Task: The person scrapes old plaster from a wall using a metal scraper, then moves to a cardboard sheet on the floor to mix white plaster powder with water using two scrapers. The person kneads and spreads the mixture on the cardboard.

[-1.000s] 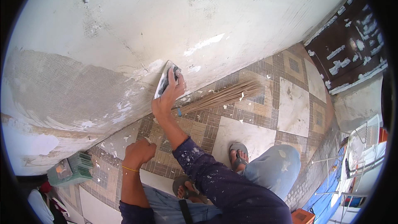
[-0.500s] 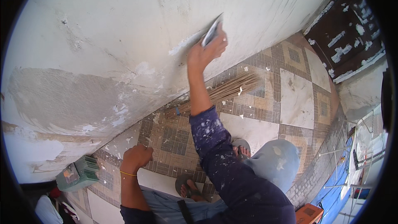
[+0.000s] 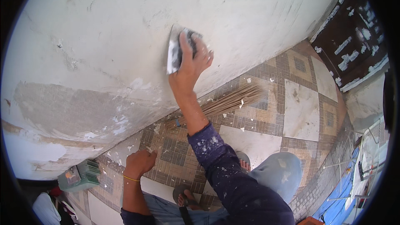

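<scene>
My right hand [image 3: 188, 64] grips a putty knife [image 3: 174, 53] with a wide grey metal blade and a smeared, dark middle. The fingers spread over its face, and the blade lies against or very close to the white wall [image 3: 125, 29]; exact contact is hard to tell. Below and to the left, the wall has a rough grey patch [image 3: 66, 106] with flaking edges. My left hand [image 3: 141, 161] is closed, low above the tiled floor, with a yellow band at its wrist. Its palm side is hidden, so I cannot see whether anything is in it.
A bundle of thin sticks, like a broom [image 3: 221, 104], lies on the tiled floor [image 3: 302, 108] along the wall. Paint flakes are scattered about. Green stacked containers [image 3: 85, 175] stand at lower left, a dark paint-spotted door [image 3: 354, 33] at upper right, and blue sheeting [image 3: 341, 191] at lower right.
My right hand has moved left along the wall with the putty knife, whose blade has turned from nearly edge-on to showing its broad face. My left hand has barely moved.
</scene>
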A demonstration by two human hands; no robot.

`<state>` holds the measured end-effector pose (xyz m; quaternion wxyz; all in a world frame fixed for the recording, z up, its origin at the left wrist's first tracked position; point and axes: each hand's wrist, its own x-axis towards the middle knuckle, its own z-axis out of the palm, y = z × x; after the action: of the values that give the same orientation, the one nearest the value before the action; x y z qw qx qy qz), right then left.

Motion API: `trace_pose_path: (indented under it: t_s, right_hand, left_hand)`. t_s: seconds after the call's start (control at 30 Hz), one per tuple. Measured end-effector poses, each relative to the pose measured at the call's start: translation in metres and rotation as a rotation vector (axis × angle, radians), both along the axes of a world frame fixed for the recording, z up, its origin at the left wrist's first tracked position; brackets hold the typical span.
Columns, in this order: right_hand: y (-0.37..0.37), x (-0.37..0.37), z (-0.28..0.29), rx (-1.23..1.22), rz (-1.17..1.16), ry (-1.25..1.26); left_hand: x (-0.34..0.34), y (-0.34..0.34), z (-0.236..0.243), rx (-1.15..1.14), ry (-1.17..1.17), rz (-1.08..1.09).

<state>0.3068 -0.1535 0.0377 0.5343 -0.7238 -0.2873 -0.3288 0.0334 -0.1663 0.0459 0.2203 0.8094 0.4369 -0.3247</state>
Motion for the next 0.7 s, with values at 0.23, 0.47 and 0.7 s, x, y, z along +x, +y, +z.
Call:
trace_pose_path:
  t_s: [0.23, 0.47, 0.7]
  right_hand:
    - [-0.016, -0.033, 0.019, 0.093, 0.066, 0.006]
    - [0.004, 0.006, 0.07, -0.036, -0.066, -0.123]
    - [-0.004, -0.022, 0.046, 0.014, 0.102, -0.037]
  left_hand:
    - [0.006, 0.002, 0.023, 0.015, 0.009, 0.029]
    - [0.005, 0.002, 0.027, -0.024, -0.007, -0.02]
    - [0.006, 0.005, 0.024, 0.028, -0.046, -0.04]
